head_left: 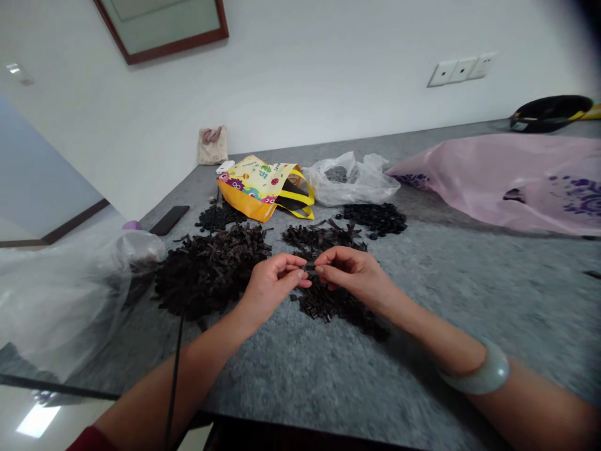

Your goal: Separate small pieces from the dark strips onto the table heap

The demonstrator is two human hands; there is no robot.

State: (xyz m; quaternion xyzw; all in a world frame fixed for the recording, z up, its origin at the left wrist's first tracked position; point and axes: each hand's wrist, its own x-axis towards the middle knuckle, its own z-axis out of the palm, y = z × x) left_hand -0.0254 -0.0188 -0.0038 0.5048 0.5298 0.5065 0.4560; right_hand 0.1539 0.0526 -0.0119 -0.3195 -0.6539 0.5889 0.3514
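Left hand (pixel 272 279): fingertips pinched on small dark strip (pixel 310 267)
Right hand (pixel 350 274): fingertips closed on strip's other end
Loose strip pile (pixel 211 269): nine o'clock from hands

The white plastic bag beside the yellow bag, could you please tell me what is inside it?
In the white plastic bag, dark grey contents show, too blurred to name; its folds hide the rest.

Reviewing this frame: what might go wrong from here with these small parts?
1. The small dark piece between the left hand and right hand could slip and be hard to find in the similarly dark heap below.
2. The left forearm might brush the loose dark strips.
3. The thin black cord crossing that forearm could snag.
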